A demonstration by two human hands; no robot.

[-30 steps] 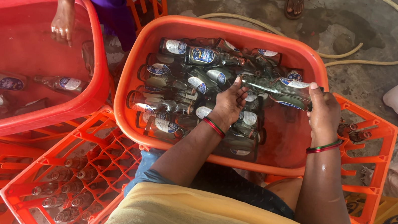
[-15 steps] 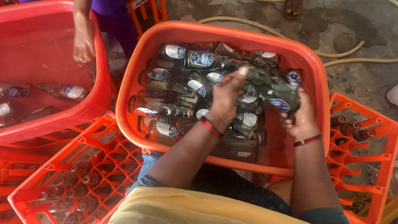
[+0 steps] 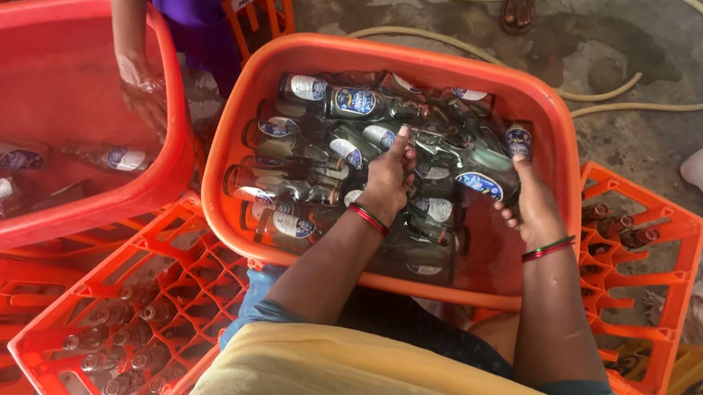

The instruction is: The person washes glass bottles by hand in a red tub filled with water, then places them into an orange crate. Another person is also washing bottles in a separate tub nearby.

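Both hands are reaching into the orange plastic tub [image 3: 555, 142], which is full of water and clear glass bottles [image 3: 354, 104] lying on their sides. The left hand [image 3: 390, 175] is curling loosely over the submerged bottles near the middle; whether its grip is closed on one I cannot tell. The right hand [image 3: 534, 206] is wrapping its grip around a dark glass bottle [image 3: 472, 163] with an oval blue-and-white label, lying across the pile's right side. Wet glass likely slips, so holding by the body and lifting slowly seems wise. Oval blue-and-white labels are showing on most bottles. A second red tub [image 3: 56, 54] is sitting to the left, another person's hand [image 3: 145, 96] dipping in. Orange plastic crates [image 3: 653, 288] are standing around the tubs.
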